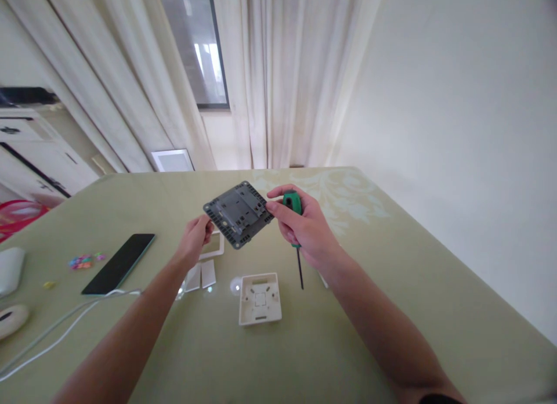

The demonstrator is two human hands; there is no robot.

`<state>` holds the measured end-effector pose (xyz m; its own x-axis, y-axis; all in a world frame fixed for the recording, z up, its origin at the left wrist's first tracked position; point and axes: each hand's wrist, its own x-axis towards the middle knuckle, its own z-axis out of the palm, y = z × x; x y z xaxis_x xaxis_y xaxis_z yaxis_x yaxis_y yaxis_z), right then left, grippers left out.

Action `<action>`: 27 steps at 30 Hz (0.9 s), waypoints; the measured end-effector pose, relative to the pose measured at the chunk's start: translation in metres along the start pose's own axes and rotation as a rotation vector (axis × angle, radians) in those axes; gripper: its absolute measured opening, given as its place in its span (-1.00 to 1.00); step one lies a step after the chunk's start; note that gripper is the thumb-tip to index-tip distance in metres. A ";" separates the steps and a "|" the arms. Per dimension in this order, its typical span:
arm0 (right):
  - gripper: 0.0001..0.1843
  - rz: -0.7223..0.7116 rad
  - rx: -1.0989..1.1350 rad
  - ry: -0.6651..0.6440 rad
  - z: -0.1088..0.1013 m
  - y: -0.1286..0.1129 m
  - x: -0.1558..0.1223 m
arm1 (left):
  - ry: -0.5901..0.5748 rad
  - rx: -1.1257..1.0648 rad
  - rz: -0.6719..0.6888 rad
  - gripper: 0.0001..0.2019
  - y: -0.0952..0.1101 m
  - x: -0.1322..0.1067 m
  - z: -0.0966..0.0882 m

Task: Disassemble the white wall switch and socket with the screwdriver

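Observation:
A dark grey square switch mounting plate (239,213) is held up and tilted above the table, with its slotted, moulded side showing. My left hand (198,235) pinches its left corner, the fingers closed. At its right corner, the thumb and forefinger of my right hand (307,224) touch or grip the edge. That same hand is wrapped round a green-handled screwdriver (293,202), its thin dark shaft pointing down. Below the plate, a white square wall box (260,299) lies open side up. Behind my left wrist are a white frame (220,247) and white switch rockers (208,274).
A dark phone (118,264) lies at the left, with white cables (65,325) running near it. Small colourful pieces (82,262) are beside it, and white rounded objects (11,270) sit at the left edge. Curtains (278,73) hang behind the table; a wall (461,131) stands right.

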<state>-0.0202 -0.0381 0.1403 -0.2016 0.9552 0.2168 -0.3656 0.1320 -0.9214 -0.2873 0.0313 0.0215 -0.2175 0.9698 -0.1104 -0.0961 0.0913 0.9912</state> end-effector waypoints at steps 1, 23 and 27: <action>-0.70 -0.008 0.003 0.001 -0.001 -0.001 0.000 | -0.008 0.014 0.015 -0.66 0.001 0.002 0.001; -0.86 -0.252 -0.634 -0.032 -0.017 0.001 0.002 | -0.354 -0.021 0.293 -0.54 0.065 -0.068 0.025; -0.87 -0.260 -0.733 -0.105 -0.016 0.004 0.001 | -0.345 -0.072 0.228 -0.68 0.061 -0.078 0.024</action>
<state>-0.0070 -0.0326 0.1314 -0.2900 0.8443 0.4507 0.2730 0.5243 -0.8066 -0.2526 -0.0331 0.0928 0.0960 0.9833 0.1546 -0.1532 -0.1389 0.9784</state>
